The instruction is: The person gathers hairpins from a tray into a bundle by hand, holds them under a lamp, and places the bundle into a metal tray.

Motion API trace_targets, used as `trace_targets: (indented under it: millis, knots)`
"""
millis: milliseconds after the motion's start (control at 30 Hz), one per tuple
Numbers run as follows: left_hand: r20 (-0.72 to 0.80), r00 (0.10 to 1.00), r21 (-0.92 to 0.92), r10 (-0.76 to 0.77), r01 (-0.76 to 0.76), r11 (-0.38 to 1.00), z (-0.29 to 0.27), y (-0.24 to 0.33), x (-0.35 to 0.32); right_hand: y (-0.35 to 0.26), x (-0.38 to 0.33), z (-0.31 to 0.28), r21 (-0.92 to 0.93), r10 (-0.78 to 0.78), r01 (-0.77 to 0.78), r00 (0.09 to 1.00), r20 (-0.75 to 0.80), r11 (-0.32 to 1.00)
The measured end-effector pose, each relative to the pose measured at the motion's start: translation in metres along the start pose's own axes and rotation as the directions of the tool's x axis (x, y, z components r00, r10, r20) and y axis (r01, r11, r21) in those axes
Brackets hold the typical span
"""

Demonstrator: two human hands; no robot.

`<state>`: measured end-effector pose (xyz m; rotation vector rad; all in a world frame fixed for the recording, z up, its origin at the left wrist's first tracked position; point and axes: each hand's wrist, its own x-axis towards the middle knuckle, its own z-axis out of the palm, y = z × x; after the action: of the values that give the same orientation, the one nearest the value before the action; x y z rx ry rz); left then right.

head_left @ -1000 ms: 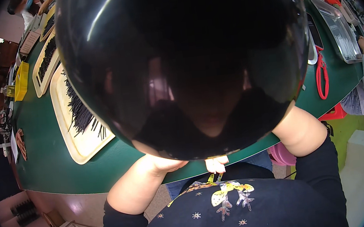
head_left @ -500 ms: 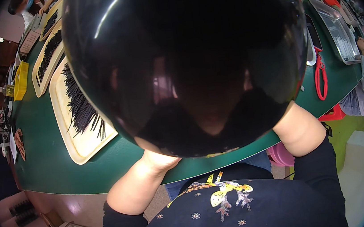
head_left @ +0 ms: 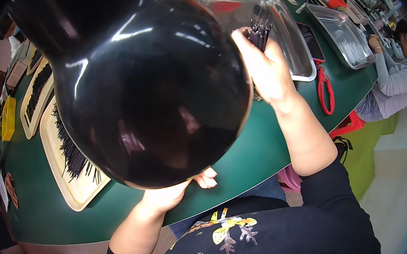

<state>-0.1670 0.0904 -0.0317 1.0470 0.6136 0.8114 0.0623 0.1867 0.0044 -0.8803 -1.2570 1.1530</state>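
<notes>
A big glossy black rounded object [head_left: 148,83] fills the middle of the view and hides much of the green table [head_left: 261,145]. My right hand [head_left: 267,67] is raised beside a steel tray [head_left: 255,10] and is shut on a bundle of thin black sticks [head_left: 258,33]. My left hand [head_left: 180,190] rests at the table's near edge, partly hidden under the black object; its fingertips show curled, and I cannot see whether it holds anything.
A cream tray [head_left: 64,163] with several black sticks lies at the left, with more such trays [head_left: 34,98] behind it. A red cord [head_left: 325,90] lies by the steel tray. A second steel tray [head_left: 346,35] stands further right, where another person [head_left: 396,80] sits.
The black object has shifted up and left, uncovering my right hand, the sticks it grips and the steel tray. My left hand's fingers now show at the table edge.
</notes>
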Motion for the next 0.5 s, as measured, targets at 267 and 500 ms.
trace_targets:
  millis: [267,500]
  knots:
    - [-0.074,0.997,0.154,0.031,-0.019,0.988,0.007,0.005,-0.002,0.016,0.021,-0.012,-0.944,-0.277,0.221,0.949,0.151,0.244]
    - [0.246,0.865,0.347,0.438,-0.5,0.793,0.006,0.01,-0.007,0.043,0.011,-0.005,-0.963,0.041,0.249,0.966,0.254,0.1]
